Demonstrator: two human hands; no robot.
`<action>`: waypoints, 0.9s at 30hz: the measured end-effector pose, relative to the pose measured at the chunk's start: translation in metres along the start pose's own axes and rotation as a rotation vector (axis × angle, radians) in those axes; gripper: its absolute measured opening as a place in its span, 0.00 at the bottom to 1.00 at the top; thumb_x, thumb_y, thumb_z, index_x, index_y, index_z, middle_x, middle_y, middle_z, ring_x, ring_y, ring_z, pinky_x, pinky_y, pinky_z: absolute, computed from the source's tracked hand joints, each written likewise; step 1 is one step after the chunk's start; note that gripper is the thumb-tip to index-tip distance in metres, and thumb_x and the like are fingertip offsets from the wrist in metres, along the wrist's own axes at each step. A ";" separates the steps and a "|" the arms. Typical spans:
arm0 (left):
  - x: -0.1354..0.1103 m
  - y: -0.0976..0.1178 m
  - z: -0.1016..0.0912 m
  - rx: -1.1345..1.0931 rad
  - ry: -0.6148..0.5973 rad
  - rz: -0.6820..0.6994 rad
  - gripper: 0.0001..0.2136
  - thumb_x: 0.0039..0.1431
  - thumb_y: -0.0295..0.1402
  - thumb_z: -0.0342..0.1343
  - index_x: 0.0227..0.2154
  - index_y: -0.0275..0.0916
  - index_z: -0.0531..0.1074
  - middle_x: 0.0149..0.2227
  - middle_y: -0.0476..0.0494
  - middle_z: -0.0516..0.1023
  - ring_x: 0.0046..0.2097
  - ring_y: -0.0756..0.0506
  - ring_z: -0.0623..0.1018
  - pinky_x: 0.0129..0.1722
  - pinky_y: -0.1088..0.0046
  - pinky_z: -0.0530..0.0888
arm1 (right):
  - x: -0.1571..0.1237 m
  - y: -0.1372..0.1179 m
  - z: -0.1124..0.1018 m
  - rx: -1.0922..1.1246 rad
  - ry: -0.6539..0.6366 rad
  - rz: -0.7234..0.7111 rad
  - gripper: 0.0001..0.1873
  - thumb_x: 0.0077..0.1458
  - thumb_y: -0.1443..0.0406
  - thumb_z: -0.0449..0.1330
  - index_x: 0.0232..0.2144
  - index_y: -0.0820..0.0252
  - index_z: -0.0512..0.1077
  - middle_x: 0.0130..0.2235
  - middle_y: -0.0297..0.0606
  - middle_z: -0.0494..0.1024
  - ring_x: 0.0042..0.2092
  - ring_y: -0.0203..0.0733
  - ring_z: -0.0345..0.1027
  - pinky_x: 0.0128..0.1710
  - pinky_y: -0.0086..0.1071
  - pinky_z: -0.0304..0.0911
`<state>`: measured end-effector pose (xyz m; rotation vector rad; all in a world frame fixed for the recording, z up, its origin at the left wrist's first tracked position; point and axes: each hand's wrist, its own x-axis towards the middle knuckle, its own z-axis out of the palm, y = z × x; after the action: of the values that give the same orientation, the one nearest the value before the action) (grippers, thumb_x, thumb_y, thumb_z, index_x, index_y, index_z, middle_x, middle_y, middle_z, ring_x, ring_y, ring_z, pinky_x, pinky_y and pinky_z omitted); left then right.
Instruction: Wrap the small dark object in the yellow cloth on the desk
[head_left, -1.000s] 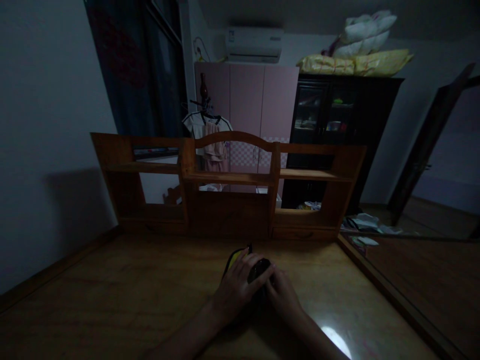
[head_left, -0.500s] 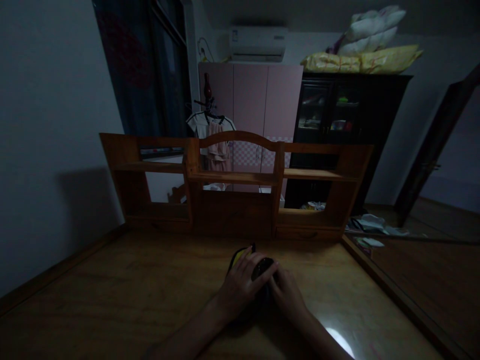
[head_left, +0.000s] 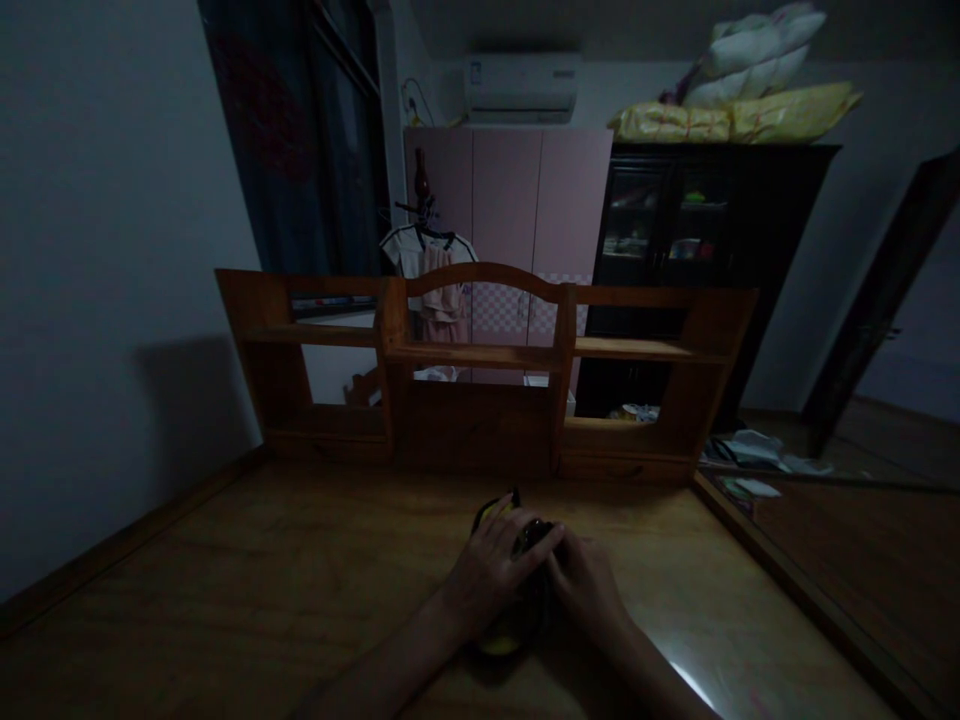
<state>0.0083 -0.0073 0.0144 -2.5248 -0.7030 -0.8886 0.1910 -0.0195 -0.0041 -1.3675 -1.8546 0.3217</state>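
Note:
A dark object with yellow parts (head_left: 504,636) lies on the wooden desk (head_left: 247,590), near its middle. My left hand (head_left: 491,575) rests on top of it, fingers curved over it and pressed down. My right hand (head_left: 589,590) meets it from the right, fingers curled against the same object. Most of the object is hidden under both hands; only a yellow edge and a dark tip show. The room is dim.
A wooden shelf unit (head_left: 480,375) stands along the desk's back edge. The desk's raised rim (head_left: 795,600) runs on the right. Behind are a pink wardrobe (head_left: 517,220), a dark cabinet (head_left: 697,250) with bedding on top, hanging clothes and an air conditioner (head_left: 523,88).
Both hands stay on the object; the view has shifted slightly, so everything sits a little further right. A yellow edge of the object now shows below my left hand.

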 end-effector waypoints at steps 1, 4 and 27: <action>0.000 0.000 0.000 -0.002 -0.005 0.003 0.30 0.61 0.31 0.52 0.64 0.45 0.49 0.56 0.37 0.64 0.60 0.41 0.64 0.62 0.47 0.60 | 0.000 0.000 0.000 0.006 -0.009 0.002 0.11 0.61 0.63 0.50 0.37 0.62 0.71 0.34 0.45 0.80 0.34 0.47 0.75 0.32 0.32 0.63; 0.000 0.000 -0.001 -0.010 -0.020 0.009 0.30 0.61 0.33 0.52 0.65 0.44 0.49 0.56 0.37 0.64 0.60 0.40 0.64 0.62 0.47 0.60 | 0.000 0.000 -0.001 0.030 -0.035 0.009 0.11 0.61 0.63 0.51 0.38 0.62 0.71 0.34 0.45 0.80 0.35 0.47 0.75 0.34 0.34 0.64; -0.002 -0.001 0.001 -0.057 -0.006 0.012 0.29 0.61 0.28 0.51 0.64 0.45 0.52 0.56 0.38 0.65 0.59 0.41 0.65 0.62 0.46 0.59 | -0.003 -0.001 0.005 0.366 -0.102 0.052 0.18 0.62 0.58 0.52 0.49 0.61 0.70 0.48 0.46 0.76 0.51 0.50 0.69 0.52 0.44 0.63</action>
<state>0.0070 -0.0065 0.0129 -2.5799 -0.6735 -0.9094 0.1871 -0.0213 -0.0075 -1.1645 -1.7365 0.7312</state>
